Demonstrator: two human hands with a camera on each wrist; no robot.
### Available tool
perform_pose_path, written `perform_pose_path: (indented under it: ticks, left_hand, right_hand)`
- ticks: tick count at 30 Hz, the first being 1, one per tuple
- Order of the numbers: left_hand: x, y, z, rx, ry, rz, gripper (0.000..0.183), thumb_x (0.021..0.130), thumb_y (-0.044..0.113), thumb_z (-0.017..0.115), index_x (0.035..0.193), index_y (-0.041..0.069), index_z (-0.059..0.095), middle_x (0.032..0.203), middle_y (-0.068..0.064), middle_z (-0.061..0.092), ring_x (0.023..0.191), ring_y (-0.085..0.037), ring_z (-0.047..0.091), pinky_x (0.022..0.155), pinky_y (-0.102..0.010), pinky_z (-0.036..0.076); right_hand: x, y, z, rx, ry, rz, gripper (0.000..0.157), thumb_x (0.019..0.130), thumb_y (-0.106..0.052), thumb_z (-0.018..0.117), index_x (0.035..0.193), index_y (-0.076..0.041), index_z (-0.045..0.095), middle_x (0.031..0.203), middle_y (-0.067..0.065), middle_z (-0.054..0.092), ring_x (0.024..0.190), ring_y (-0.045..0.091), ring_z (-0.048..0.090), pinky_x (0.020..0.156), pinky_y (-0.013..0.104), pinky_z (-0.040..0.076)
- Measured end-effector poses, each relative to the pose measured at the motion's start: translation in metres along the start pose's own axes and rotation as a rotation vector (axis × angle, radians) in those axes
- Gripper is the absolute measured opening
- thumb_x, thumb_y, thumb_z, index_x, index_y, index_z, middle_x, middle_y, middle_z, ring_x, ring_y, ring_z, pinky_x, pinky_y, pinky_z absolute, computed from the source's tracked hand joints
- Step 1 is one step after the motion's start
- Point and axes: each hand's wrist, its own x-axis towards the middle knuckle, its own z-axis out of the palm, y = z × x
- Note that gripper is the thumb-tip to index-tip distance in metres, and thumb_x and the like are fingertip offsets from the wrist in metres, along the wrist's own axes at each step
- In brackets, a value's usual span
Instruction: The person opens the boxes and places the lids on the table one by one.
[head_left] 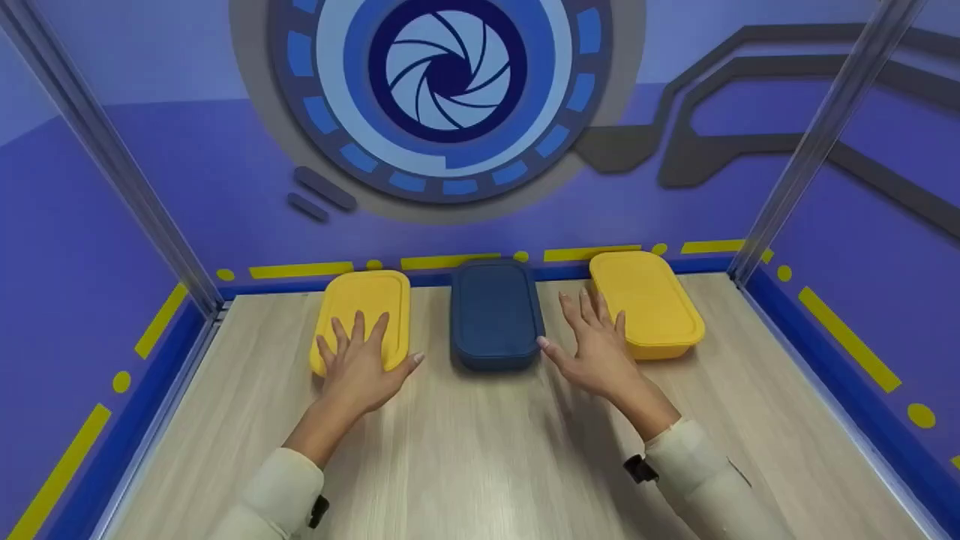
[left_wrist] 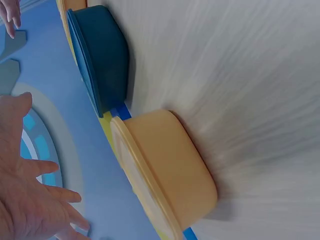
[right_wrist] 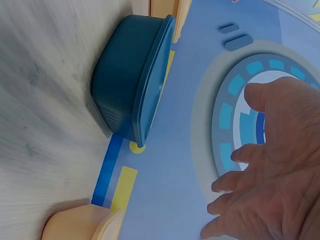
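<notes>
Three lidded food containers stand in a row near the back wall. My left hand (head_left: 361, 369) hovers with spread fingers over the left yellow container (head_left: 367, 289); in the left wrist view a gap shows between the palm and the lid. In the middle is the navy container (head_left: 495, 311), its lid on. With fingers spread, my right hand (head_left: 598, 358) hangs in the air between the navy container and the right yellow container (head_left: 651, 300). Its thumb overlaps the navy container's edge in the head view, and its fingertips overlap the yellow one's left side. Both hands hold nothing.
The containers rest on a light wood-grain table (head_left: 450, 457). Printed blue panels (head_left: 165, 187) enclose it at the back and both sides, with metal posts (head_left: 817, 135) at the rear corners. Black straps (head_left: 640, 469) sit by both sleeve cuffs.
</notes>
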Motion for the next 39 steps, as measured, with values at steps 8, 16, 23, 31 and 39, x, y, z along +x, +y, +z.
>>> perform_pose_path:
  ticks: [8, 16, 23, 31, 39]
  left_hand:
    - [0.003, -0.016, 0.002, 0.013, -0.005, -0.016, 0.097, 0.084, 0.080, 0.050, 0.158, 0.022, 0.027, 0.166, -0.024, 0.011, 0.150, -0.055, -0.006, 0.114, -0.073, -0.009]
    - [0.012, -0.036, 0.008, 0.054, -0.098, -0.013, 0.102, 0.081, 0.081, 0.053, 0.159, 0.021, 0.025, 0.166, -0.025, 0.007, 0.149, -0.057, -0.008, 0.111, -0.077, -0.007]
    - [0.015, -0.053, 0.011, 0.076, -0.216, 0.010, 0.100, 0.084, 0.076, 0.056, 0.158, 0.017, 0.026, 0.165, -0.029, 0.008, 0.149, -0.057, -0.005, 0.112, -0.077, 0.001]
    - [0.022, -0.065, 0.020, 0.117, -0.188, 0.077, 0.095, 0.084, 0.068, 0.064, 0.157, 0.016, 0.031, 0.164, -0.026, 0.017, 0.148, -0.058, 0.008, 0.114, -0.075, 0.005]
    - [0.029, -0.071, 0.025, 0.186, -0.132, 0.069, 0.091, 0.085, 0.067, 0.064, 0.156, 0.019, 0.034, 0.162, -0.025, 0.024, 0.144, -0.063, 0.015, 0.105, -0.084, 0.013]
  right_hand:
    - [-0.003, 0.002, 0.001, 0.005, -0.002, -0.008, 0.083, 0.095, -0.063, 0.050, 0.160, -0.023, 0.017, 0.167, 0.019, 0.007, 0.155, 0.042, -0.004, 0.118, 0.069, -0.008]
    - [-0.005, 0.001, 0.001, -0.002, 0.012, -0.009, 0.083, 0.095, -0.064, 0.049, 0.160, -0.024, 0.017, 0.167, 0.019, 0.007, 0.155, 0.042, -0.002, 0.118, 0.069, -0.005]
    - [-0.006, -0.001, 0.002, 0.009, 0.007, -0.002, 0.084, 0.095, -0.065, 0.050, 0.160, -0.023, 0.019, 0.166, 0.022, 0.006, 0.156, 0.040, -0.003, 0.120, 0.067, -0.004]
    - [-0.006, -0.001, 0.004, 0.027, -0.005, 0.008, 0.083, 0.095, -0.062, 0.053, 0.160, -0.021, 0.021, 0.166, 0.025, 0.005, 0.155, 0.042, -0.004, 0.120, 0.067, -0.005]
    - [-0.005, -0.003, 0.009, 0.039, -0.033, 0.011, 0.083, 0.095, -0.064, 0.051, 0.160, -0.023, 0.019, 0.165, 0.026, 0.003, 0.155, 0.042, -0.004, 0.120, 0.066, -0.008]
